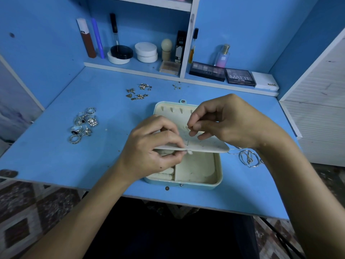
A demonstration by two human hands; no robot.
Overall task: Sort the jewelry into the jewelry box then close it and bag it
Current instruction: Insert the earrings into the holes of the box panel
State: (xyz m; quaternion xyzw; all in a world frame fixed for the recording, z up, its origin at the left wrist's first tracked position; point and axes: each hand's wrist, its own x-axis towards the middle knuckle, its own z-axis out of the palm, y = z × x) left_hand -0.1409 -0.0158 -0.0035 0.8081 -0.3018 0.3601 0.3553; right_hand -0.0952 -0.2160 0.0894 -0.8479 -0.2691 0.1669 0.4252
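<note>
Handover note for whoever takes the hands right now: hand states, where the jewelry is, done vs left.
Left hand pinches the front edge of the earring flap with a small white piece at its fingertips. Right hand pinches something tiny above the flap; too small to identify.
Jewelry box is open on the desk, compartments look empty.
Rings lie left of the box, earrings behind it, necklaces right.
Done: almost nothing sorted.
Left: load everything, close the box, bag it. No bag in view.
</note>
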